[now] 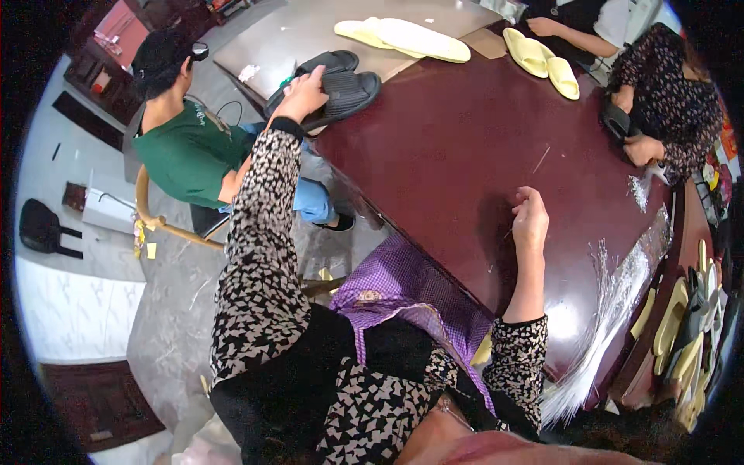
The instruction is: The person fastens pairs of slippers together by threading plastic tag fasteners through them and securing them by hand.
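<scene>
My left hand (304,96) reaches out to the far left corner of the table. Its fingers close over a pair of black ribbed slippers (350,91), and the hand hides part of them. Another black slipper shape (335,60) shows just behind. A small bit of green is visible beside my fingers. Over the near right part of the table, my right hand (531,218) hovers with loosely bent fingers, and no object can be seen in it. A thin strand (542,159) lies on the dark red table (434,163) beyond that hand.
Pale yellow slippers (422,39) lie at the far edge, with another yellow pair (535,58) to their right. A bundle of white ties (601,325) lies at the right. A person in green (190,151) sits left; another person's hands (643,147) hold a dark slipper.
</scene>
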{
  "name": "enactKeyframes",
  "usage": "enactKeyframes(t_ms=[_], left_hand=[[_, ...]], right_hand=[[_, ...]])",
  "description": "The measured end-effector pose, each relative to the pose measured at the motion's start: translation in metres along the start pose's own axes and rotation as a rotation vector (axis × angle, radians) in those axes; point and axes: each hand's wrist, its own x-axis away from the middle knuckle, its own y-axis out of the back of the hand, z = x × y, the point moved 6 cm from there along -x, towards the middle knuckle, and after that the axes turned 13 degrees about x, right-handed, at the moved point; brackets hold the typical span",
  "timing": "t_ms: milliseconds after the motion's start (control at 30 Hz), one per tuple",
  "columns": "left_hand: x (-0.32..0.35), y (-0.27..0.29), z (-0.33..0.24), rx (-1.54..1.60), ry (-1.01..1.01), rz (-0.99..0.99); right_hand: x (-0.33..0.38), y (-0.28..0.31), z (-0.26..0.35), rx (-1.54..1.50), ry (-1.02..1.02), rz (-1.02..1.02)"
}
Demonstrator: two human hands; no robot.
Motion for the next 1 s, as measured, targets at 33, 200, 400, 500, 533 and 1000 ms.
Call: enactKeyframes(t_ms=[33,200,400,500,533,1000], left_hand=[[-0.009,-0.008,-0.001,0.047,-0.031,0.11],[-0.048,-0.031,0.085,0.553,-0.084,0.219],[-0.041,-0.035,0.034,0.222,-0.011,0.282],[-0.043,-0.036,0.023,0.006,-0.039,0.249],[-0.044,-0.036,0.016,0.045,-0.065,0.225],[0.032,-0.076,-0.162,0.498,-0.398,0.038]], right_hand=[[0.0,0.0,-0.003,0.008,-0.009,0.001],[-0.005,-0.009,0.0,-0.047,0.052,0.026],[-0.004,-0.01,-0.007,0.03,0.054,0.035],[-0.003,-0.008,-0.002,0.047,0.062,0.045],[-0.004,-0.009,-0.003,0.041,0.046,0.068],[-0.004,0.01,-0.002,-0.041,0.009,-0.125]])
